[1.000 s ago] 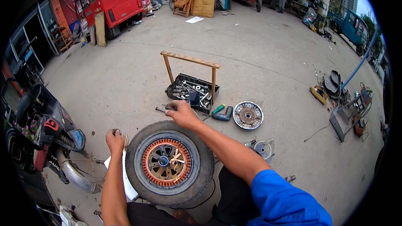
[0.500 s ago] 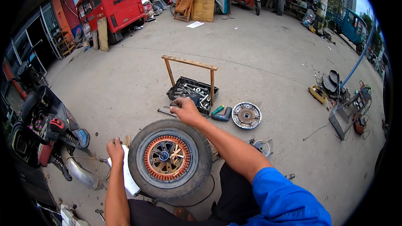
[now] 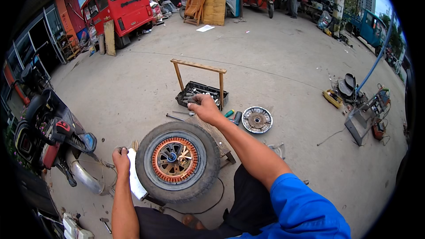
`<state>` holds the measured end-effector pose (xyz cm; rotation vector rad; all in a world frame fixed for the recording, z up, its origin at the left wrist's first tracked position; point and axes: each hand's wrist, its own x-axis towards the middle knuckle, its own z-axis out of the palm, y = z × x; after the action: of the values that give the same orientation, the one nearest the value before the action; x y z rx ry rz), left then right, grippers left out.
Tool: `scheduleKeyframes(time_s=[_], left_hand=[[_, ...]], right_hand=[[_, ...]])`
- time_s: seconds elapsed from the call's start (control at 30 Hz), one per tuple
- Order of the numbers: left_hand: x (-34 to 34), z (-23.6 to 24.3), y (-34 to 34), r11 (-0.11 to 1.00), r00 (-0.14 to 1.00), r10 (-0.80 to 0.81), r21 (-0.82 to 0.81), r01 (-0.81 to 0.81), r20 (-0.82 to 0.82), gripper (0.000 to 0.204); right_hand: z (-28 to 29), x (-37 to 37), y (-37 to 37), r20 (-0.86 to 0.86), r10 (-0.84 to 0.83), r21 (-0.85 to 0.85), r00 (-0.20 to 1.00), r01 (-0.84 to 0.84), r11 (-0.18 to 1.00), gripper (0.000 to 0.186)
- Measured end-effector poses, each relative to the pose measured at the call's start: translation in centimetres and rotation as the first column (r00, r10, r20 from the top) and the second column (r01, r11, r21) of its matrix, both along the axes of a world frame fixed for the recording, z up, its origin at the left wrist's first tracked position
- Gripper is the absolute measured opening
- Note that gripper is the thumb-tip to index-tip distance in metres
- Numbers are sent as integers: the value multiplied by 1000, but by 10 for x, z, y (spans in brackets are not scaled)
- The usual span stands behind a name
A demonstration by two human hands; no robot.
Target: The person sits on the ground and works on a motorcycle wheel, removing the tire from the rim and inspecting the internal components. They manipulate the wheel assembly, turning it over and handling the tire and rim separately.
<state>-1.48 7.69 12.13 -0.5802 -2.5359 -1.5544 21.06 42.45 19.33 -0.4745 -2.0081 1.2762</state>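
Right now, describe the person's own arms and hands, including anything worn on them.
The left hand and right hand are bare, with no gloves or watch showing. Both forearms are uncovered. A short, bright blue sleeve covers the upper right arm; the left sleeve is out of view.

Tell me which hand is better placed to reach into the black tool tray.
Probably the right hand: it is at the near side of the black tool tray, forearm stretched toward it. The left hand is left of the wheel, farther from the tray.
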Motion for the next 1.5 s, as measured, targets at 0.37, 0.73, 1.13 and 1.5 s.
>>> scheduleKeyframes(time_s=[0.37, 0.73, 1.13, 1.5], left_hand=[[23, 15, -9, 999, 999, -32, 17, 32, 33, 40], [36, 26, -22, 999, 1000, -10, -33, 10, 1, 29], [41, 23, -17, 999, 999, -30, 42, 31, -15, 22], [42, 21, -18, 995, 996, -86, 52, 87, -29, 21]], right_hand=[[28, 41, -7, -52, -14, -54, 999, 11, 998, 32], [41, 72, -15, 21, -76, 57, 997, 75, 996, 37], [55, 102, -18, 28, -44, 39, 999, 43, 998, 37], [45, 119, -17, -31, -90, -2, 995, 90, 996, 27]])
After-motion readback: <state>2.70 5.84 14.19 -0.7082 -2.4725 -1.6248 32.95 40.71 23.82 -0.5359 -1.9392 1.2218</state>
